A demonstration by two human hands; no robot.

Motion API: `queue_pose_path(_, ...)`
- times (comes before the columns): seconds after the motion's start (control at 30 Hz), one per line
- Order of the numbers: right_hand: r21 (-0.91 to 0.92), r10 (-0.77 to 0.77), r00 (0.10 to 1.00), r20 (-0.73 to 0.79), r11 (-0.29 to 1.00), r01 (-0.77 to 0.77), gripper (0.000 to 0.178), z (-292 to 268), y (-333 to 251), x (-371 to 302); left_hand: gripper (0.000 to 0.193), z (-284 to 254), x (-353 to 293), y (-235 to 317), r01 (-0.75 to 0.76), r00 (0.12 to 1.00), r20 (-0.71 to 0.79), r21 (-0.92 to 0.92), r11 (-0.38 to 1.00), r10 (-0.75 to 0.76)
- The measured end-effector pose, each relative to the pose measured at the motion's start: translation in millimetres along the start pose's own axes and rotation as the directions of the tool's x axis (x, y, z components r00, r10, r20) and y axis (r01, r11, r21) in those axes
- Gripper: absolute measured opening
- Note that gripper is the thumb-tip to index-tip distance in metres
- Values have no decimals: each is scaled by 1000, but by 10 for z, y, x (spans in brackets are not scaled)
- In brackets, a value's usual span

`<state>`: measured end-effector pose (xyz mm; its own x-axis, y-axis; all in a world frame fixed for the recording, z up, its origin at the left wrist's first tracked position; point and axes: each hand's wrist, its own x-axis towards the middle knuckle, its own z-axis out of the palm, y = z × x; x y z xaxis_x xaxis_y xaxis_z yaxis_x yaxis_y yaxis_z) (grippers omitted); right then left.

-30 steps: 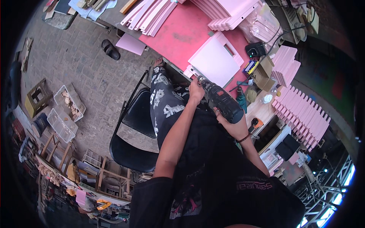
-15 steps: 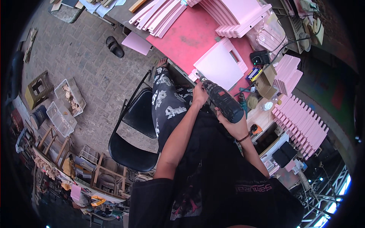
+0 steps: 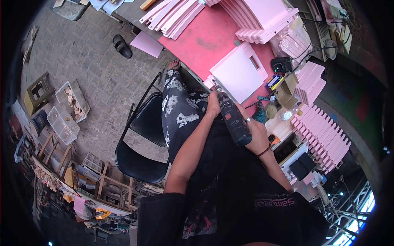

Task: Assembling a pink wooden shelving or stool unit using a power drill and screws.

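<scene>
The right hand grasps the drill, best kept square to the pink panel, while the left hand, near its front, has an indeterminable grip.

On that counter, a panel lies on the person's side, stacked pieces behind it, a carton to its right; a chair stands at the person's left, a slipper on the floor beyond.

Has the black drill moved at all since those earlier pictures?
Yes. Against the red tabletop, the rear of the black drill has swung left and toward the black shirt; its tip remains by the pink panel.
</scene>
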<state>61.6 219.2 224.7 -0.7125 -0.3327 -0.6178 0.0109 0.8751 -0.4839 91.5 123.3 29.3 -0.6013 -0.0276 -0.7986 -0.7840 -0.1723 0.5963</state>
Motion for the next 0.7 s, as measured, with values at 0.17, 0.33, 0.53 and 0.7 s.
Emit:
queue_pose_path(0.17,372,92,988,-125,927,-39,69,123,-52,53,20,0,26,-42,-51,998,26,37,998,50)
queue_pose_path(0.33,474,151,980,-126,877,-74,77,218,-73,117,27,-2,105,-225,-104,994,49,34,994,102)
queue_pose_path(0.53,248,124,983,-137,965,-87,77,183,-170,134,29,-19,150,-241,5,994,105,80,997,-14)
queue_pose_path(0.7,276,111,981,-157,959,-64,76,159,-187,210,30,-68,135,-98,68,978,186,124,990,-90)
